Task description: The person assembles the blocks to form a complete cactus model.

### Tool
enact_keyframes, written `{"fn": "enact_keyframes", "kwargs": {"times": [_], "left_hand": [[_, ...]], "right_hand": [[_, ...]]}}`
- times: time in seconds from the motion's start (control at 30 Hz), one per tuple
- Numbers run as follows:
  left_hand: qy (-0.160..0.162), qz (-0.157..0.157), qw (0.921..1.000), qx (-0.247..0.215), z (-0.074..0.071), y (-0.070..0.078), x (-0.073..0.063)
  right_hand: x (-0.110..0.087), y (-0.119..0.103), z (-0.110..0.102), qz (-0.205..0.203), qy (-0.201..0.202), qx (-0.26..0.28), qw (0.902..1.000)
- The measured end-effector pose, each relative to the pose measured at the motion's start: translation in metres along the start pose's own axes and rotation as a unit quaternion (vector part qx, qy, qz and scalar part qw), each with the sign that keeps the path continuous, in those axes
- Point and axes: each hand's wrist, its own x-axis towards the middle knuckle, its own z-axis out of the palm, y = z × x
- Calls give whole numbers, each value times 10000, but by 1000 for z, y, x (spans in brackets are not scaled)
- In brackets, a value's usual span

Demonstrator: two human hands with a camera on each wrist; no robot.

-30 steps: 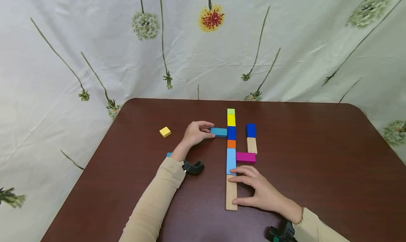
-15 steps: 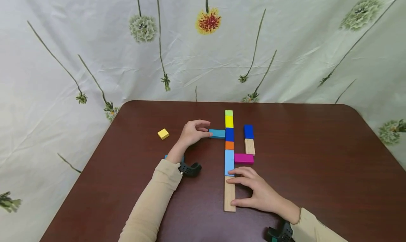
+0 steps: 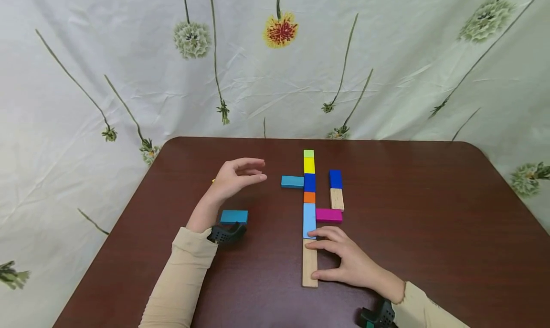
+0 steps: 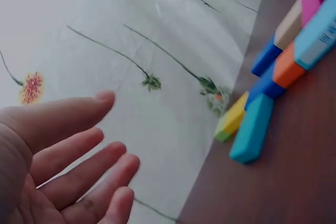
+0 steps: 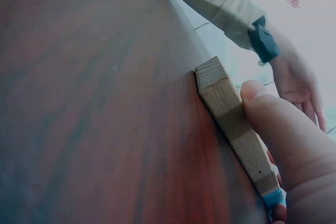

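In the head view a row of coloured blocks runs away across the table, from a plain wooden block [image 3: 310, 266] to a light green block [image 3: 308, 153] at the far end. My right hand [image 3: 350, 261] rests on the near part: its thumb touches the plain block, and fingertips lie on it and on the light blue block [image 3: 309, 218]. My left hand [image 3: 235, 179] is off the table to the left of the row, fingers relaxed and holding nothing. A teal block [image 3: 292, 182] lies crosswise against the row's dark blue block [image 3: 309, 182].
A magenta block [image 3: 329, 216] juts right from the row, with a plain block [image 3: 337, 199] and another blue block [image 3: 335, 179] beyond it. Near my left wrist lies a loose blue block [image 3: 234, 216]. A yellow block is mostly hidden behind my left hand. Flowered cloth [image 3: 240, 70] hangs behind the table.
My left hand has let go of the teal block and moved left, leaving it against the row. The loose blue block has come into view. My right hand has stayed in place.
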Motion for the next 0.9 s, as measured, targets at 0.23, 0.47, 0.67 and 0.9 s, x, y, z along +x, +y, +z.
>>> {"fn": "enact_keyframes", "kwargs": {"times": [0.23, 0.47, 0.67, 0.9], "left_hand": [[0, -97, 9999, -31, -21, -13, -18], [-161, -89, 9998, -90, -41, -32, -38], [-354, -154, 9992, -133, -55, -51, -52], [-755, 67, 9971, 6, -63, -65, -61]], "right_hand": [[0, -1, -1, -71, 33, 6, 10000], [0, -1, -1, -13, -21, 48, 10000], [0, -1, -1, -51, 17, 12, 10000], [0, -2, -2, -24, 9, 5, 10000]]}}
